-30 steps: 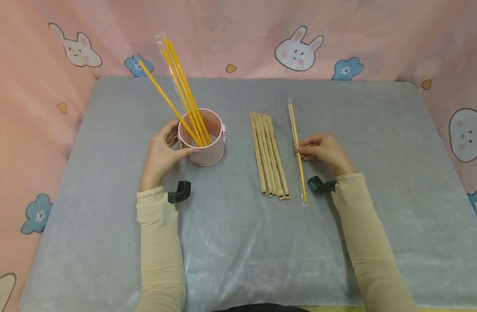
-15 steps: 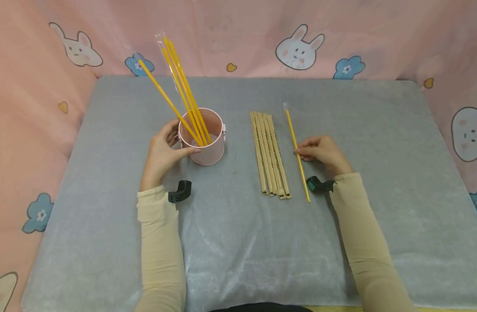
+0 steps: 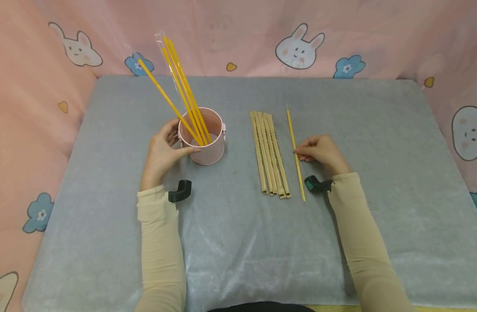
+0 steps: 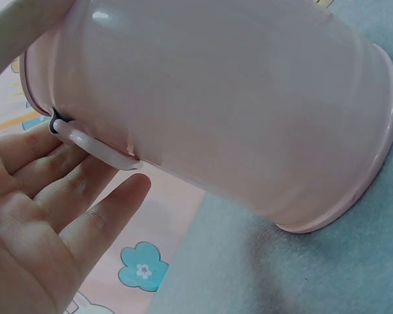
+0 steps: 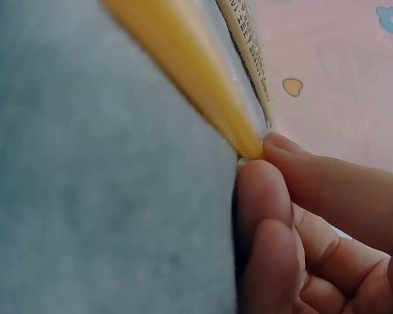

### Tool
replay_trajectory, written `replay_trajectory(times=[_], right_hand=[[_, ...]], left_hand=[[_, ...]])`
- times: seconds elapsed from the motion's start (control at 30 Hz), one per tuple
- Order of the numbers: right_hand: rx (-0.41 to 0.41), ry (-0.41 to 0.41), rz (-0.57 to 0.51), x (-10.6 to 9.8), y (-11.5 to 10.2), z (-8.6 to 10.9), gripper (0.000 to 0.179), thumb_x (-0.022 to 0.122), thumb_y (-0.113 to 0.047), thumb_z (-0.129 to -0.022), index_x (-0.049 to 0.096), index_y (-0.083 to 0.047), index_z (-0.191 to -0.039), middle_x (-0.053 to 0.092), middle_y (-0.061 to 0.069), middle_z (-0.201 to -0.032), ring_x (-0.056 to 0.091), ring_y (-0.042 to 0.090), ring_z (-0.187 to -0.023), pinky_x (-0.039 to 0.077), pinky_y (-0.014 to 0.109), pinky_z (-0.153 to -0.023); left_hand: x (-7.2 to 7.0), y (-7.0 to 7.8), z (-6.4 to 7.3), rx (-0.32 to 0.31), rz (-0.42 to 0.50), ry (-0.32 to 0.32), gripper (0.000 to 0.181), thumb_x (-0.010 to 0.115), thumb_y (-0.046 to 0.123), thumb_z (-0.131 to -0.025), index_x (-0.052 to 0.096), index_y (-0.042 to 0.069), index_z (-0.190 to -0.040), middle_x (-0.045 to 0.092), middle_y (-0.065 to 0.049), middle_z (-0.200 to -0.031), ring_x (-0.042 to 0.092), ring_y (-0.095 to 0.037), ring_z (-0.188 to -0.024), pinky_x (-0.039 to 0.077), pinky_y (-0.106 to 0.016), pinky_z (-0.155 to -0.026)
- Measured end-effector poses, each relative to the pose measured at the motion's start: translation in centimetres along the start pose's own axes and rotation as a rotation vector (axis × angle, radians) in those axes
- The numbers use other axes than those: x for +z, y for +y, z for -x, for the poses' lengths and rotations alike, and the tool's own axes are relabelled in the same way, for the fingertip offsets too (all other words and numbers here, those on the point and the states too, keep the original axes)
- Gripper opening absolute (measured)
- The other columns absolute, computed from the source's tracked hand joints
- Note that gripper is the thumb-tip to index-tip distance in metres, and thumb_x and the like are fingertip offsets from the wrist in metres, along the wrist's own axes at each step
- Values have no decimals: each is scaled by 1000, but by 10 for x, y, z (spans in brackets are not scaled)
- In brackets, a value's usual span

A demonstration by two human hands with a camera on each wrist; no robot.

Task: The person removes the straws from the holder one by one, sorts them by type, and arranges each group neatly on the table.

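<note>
My left hand [image 3: 163,151] holds a pink metal bucket [image 3: 209,156] by its left side, thumb over the front of the rim. In the left wrist view its fingers [image 4: 105,209] lie by the bucket's small handle [image 4: 95,147]. Several yellow straws [image 3: 183,82] in clear wrappers lean in the bucket, tops to the back left. Right of centre, my right hand [image 3: 322,151] pinches another wrapped yellow straw [image 3: 291,128] near its middle, between thumb and fingertips. In the right wrist view this straw [image 5: 196,72] runs up and left from the fingertips.
Several narrow brown paper packets [image 3: 266,151] with dark print lie side by side between the bucket and the right hand's straw. A grey cloth [image 3: 230,242] covers the table. Behind it hangs a pink curtain [image 3: 246,26] with rabbits and flowers.
The right hand has shifted slightly left with its straw, which tilted a little and then came back nearer upright in the head view. The left hand and bucket stay put.
</note>
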State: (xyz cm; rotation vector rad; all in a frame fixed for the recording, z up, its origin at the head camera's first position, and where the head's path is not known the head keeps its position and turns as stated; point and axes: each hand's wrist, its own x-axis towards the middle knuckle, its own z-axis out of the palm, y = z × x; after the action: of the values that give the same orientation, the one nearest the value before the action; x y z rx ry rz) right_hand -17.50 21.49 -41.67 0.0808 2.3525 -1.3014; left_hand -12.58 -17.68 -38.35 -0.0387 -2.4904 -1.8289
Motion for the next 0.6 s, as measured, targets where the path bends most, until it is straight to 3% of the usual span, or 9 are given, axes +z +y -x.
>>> replay_trajectory(times=[0.6], right_hand=[[-7,27,65,2,-3,2,30,73,-21,-84,65,7,-92,64,-3,-63,60,9,-58,50,22,-55]], left_hand=[[0,1,0,8,1,-1,74,83,-1,-67,48,-3,-133,53,-16,-132,49,-23,-124,38,-27,-104]])
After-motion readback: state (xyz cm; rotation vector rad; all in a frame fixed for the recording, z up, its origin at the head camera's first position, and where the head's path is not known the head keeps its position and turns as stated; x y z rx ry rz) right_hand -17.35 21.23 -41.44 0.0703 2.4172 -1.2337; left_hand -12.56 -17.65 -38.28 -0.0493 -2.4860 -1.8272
